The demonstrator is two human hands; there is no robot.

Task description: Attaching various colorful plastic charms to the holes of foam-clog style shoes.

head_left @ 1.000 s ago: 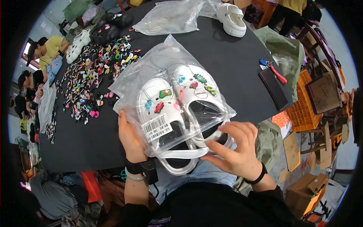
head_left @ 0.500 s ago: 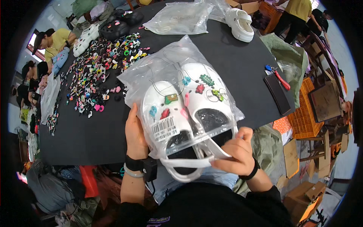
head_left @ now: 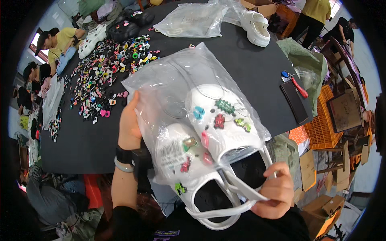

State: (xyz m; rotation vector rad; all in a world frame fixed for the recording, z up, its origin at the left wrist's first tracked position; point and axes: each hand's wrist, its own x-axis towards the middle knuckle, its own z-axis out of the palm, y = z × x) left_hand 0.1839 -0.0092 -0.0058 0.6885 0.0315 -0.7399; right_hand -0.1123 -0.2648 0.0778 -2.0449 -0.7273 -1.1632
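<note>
While the left hand [head_left: 129, 125] presses flat against the left side of a clear plastic bag [head_left: 181, 92], its fingers are hidden behind the film and only the thumb and the back of the hand show, so how far they curl cannot be told; the hand grips the bag's edge from behind. On that wrist sit a black watch [head_left: 128, 155] and a pale bangle [head_left: 122, 166]. The right hand [head_left: 273, 192] is closed around the lower right of the bundle, thumb on top, fingers wrapped about the white heel straps [head_left: 225, 209] that stick out of the bag's open mouth. Between the two hands, held up in front of the chest and above the near table edge, is a pair of white clogs [head_left: 219, 136] lying side by side inside the bag, toes pointing away, their uppers dotted with small coloured charms in green, red, pink and blue; a white barcode label [head_left: 171, 152] sits on the bag over the left shoe.

Beyond the bag lies the black table [head_left: 80, 140]. Spread over its far left part is a scatter of loose shoe charms [head_left: 104, 80]. Another filled plastic bag [head_left: 191, 20] lies at the far edge, with a single white clog [head_left: 256, 27] just beside it on the right. Near the right edge rest a black wallet-like case [head_left: 294, 102] and a red-handled tool [head_left: 298, 86]. An orange crate [head_left: 323, 124] stands off the table to the right.
</note>
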